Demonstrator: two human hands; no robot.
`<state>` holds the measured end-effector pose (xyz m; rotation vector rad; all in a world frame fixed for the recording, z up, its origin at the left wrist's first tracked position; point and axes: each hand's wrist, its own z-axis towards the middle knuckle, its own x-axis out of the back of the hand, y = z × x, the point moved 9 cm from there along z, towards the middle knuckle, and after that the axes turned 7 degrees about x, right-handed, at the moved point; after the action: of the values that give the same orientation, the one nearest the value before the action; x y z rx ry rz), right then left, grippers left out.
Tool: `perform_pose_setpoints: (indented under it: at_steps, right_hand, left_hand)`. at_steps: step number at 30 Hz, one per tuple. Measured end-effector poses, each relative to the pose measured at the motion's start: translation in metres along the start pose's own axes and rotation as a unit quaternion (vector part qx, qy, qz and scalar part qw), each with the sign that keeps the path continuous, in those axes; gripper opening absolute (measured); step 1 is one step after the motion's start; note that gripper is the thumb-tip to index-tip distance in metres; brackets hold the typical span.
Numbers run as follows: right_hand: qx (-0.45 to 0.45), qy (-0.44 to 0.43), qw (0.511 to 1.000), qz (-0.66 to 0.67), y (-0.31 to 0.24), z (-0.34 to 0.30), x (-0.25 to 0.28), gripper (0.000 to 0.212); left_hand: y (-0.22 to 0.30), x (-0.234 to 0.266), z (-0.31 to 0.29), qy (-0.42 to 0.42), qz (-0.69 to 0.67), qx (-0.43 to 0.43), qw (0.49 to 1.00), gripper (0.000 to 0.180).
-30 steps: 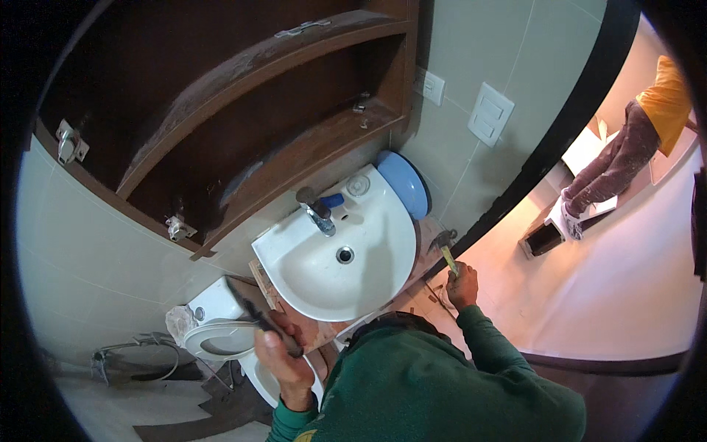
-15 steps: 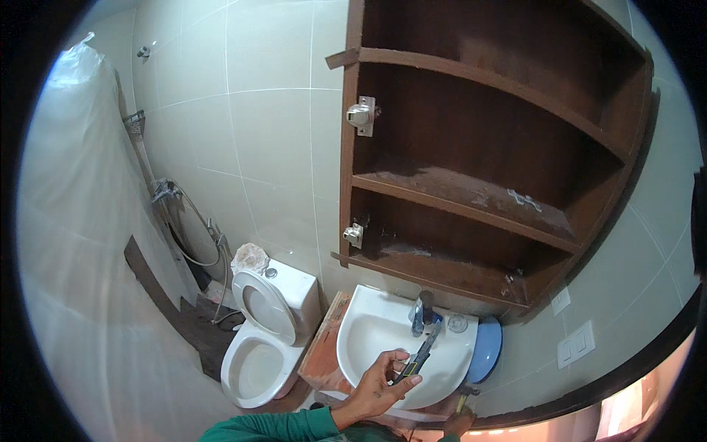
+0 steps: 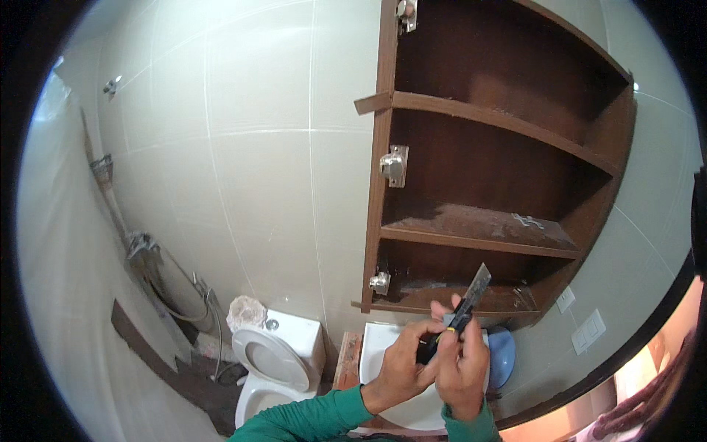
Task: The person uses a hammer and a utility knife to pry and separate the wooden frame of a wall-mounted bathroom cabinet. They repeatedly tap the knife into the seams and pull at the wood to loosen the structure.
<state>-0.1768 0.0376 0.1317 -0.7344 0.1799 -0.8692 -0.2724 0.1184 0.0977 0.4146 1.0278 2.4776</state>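
A snap-off utility knife (image 3: pixel 465 309) with a dark body is held up over the sink, its long blade extended and pointing up and to the right. My left hand (image 3: pixel 403 359) is closed round the lower part of its handle. From the right, my right hand (image 3: pixel 465 367) pinches the knife's body with thumb and fingers, close against the left hand. The fingers partly cover the handle. Behind the blade is the lowest shelf of a brown wooden wall cabinet (image 3: pixel 479 239), which has no doors.
Metal hinges (image 3: pixel 394 166) stick out from the cabinet's left edge. Below are the white sink (image 3: pixel 377 340), a blue lid-like object (image 3: pixel 501 357) and a toilet (image 3: pixel 283 361). Plastic sheeting (image 3: pixel 62 295) hangs at left, near a shower hose (image 3: pixel 215 324). Switches (image 3: pixel 588 333) sit on the right wall.
My left hand has raised the knife from over the basin toward the cabinet. My right hand, earlier low at right by a yellow-handled hammer, now grips the knife too. The view has tilted up.
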Motion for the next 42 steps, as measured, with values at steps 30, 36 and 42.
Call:
perform_pose_setpoints:
  at_steps: [30, 36, 42]
  right_hand:
    - [0.222, 0.118, 0.932, -0.26, -0.078, 0.189, -0.103, 0.047]
    - [0.207, 0.117, 0.937, -0.255, -0.079, 0.193, -0.108, 0.048]
    - [0.205, 0.14, 0.927, -0.28, -0.081, 0.19, -0.11, 0.049]
  left_hand:
    - [0.035, 0.123, 0.289, 0.112, -0.176, -0.076, 0.975, 0.03]
    - [0.033, 0.127, 0.291, 0.105, -0.176, -0.073, 0.976, 0.03]
    - [0.038, 0.125, 0.291, 0.107, -0.192, -0.098, 0.971, 0.028]
